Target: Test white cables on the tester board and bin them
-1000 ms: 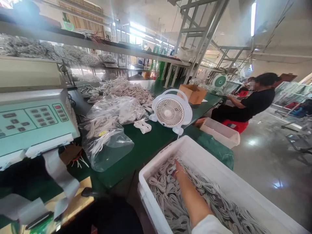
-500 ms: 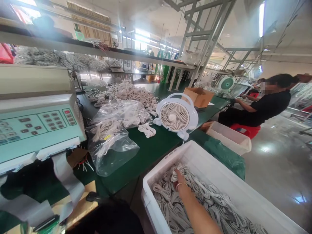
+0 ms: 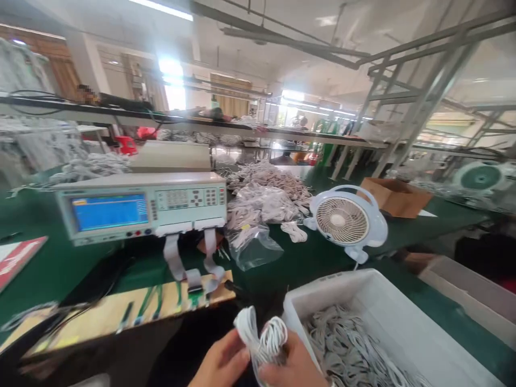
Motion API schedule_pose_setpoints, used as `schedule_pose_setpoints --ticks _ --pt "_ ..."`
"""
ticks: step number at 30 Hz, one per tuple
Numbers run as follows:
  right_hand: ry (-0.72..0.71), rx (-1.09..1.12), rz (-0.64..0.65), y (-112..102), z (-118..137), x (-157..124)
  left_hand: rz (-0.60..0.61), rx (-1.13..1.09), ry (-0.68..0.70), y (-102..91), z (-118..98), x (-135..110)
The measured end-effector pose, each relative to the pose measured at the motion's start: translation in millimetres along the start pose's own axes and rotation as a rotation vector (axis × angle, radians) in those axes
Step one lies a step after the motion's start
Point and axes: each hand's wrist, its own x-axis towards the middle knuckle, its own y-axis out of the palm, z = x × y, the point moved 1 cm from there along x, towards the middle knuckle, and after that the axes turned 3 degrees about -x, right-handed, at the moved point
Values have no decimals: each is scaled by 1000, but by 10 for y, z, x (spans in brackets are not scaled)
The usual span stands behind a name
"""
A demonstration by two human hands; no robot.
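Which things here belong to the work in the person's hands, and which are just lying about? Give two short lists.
In use:
- left hand and right hand, together holding a coiled white cable bundle
- white bin full of similar bundles, beside the right hand

Lying about:
- white desk fan
- tester with blue screen
- cardboard box
- clear bag of cables

Green benches (image 3: 306,263) — steel racks (image 3: 419,97), bright windows (image 3: 171,70)
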Motion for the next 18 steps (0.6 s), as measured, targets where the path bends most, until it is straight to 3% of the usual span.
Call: schedule_pose_setpoints --ticks 2,5,9,13,15,18 --pt "-9 86 85 340 22 71 55 -278 129 -10 2 58" --pt "13 131 109 637 26 185 -20 -503 125 -164 84 29" --pt "154 265 25 804 67 331 -208 -630 83 -440 233 -98" --pt "312 494 169 943 82 453 -323 -576 109 -636 349 -131" --pt "289 372 207 988 77 511 -366 -483 117 -692 392 -113" --pt "123 -79 151 1027 79 583 -406 -351 125 -728 444 -69"
